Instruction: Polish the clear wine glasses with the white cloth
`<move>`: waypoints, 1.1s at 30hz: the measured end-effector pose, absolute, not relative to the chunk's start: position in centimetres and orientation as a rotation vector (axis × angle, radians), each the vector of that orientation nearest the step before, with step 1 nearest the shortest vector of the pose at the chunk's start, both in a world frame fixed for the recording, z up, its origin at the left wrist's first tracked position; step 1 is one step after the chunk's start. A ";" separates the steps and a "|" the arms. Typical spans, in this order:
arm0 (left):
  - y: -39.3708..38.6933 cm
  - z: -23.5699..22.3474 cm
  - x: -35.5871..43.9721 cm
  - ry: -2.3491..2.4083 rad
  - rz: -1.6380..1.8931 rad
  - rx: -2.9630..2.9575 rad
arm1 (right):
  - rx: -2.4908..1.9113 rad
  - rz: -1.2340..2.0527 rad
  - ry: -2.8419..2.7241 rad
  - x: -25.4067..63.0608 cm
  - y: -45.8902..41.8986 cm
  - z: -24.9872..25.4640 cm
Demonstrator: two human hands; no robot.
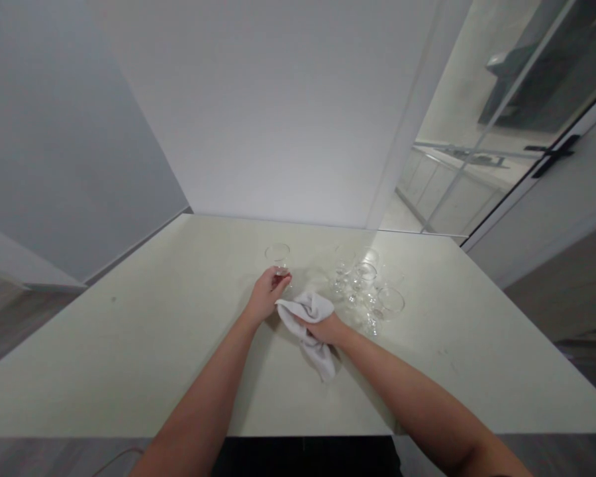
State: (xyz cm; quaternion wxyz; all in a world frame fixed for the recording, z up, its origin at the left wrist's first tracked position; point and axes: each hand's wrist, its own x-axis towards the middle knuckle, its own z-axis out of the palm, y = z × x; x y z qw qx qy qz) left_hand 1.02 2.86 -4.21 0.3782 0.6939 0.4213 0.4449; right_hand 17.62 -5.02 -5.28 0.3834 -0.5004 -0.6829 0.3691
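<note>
A clear stemmed glass (278, 255) stands upright in the grip of my left hand (265, 293), its round rim showing above my fingers. Whether its foot rests on the table cannot be made out. Close beside it on the right, my right hand (325, 329) is closed on a crumpled white cloth (305, 311), which covers most of the fingers and hangs down toward the table. Several more clear glasses (367, 271) are grouped to the right of the cloth, so see-through that their outlines overlap.
The pale table (144, 344) spreads out around my arms. A white wall (278, 132) rises at its far edge. To the right are a glazed panel (442, 179) and a door with a black handle (556, 156).
</note>
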 end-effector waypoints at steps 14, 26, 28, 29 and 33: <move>3.5 -5.4 1.2 1.205 1.038 1.899 | -1.317 0.881 -1.953 17.6 -5.0 -3.9; 0.2 -4.8 4.6 0.925 0.757 2.093 | -0.934 2.004 -1.910 18.1 -6.8 -3.0; -0.4 -4.8 5.7 0.818 0.700 2.082 | -0.881 2.114 -1.983 17.9 -7.1 -3.0; -0.7 -4.8 6.2 0.769 0.673 2.073 | -0.873 2.135 -2.026 17.8 -7.2 -3.0; -1.4 -4.6 8.0 0.664 0.611 2.013 | -0.877 2.078 -2.184 17.5 -7.1 -3.3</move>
